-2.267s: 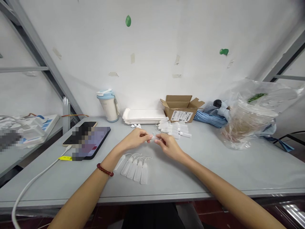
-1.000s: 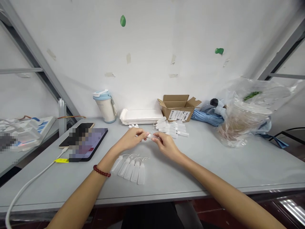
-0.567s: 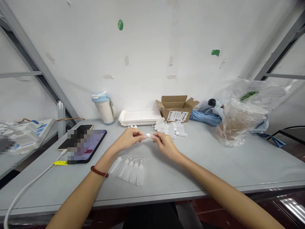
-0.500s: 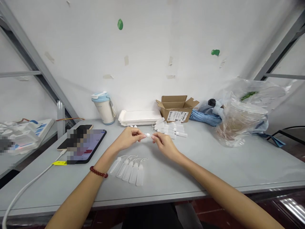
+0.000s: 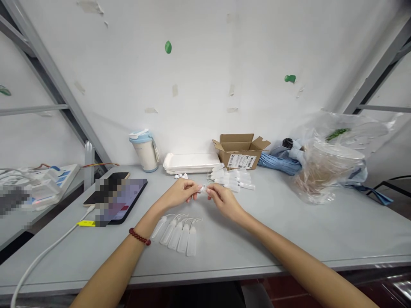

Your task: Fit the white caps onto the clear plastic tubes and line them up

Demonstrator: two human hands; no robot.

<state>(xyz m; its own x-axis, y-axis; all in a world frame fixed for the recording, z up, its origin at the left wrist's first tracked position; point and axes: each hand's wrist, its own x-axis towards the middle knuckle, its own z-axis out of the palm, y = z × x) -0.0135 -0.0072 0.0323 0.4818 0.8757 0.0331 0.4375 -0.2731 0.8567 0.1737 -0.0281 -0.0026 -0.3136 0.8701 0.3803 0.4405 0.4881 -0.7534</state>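
My left hand is closed, pinching a small white plastic piece between thumb and forefinger. From the other side my right hand grips the same piece with its fingertips. The hands almost meet above the desk, and fingers hide most of the piece. Below them several translucent flat tubes lie fanned out, with thin white cords curving from their tops. A pile of similar tubes lies beyond my right hand. Small white caps or connectors sit behind my left hand.
White stacked trays and an open cardboard box stand along the wall. A blue-lidded cup is at their left. Phones with a charging cable lie left. A clear plastic bag and blue cloth occupy the right.
My fingertips have drawn closer together and cover more of the white piece. My left hand has turned slightly. The view has shifted a little, and the white caps behind my left hand show more.
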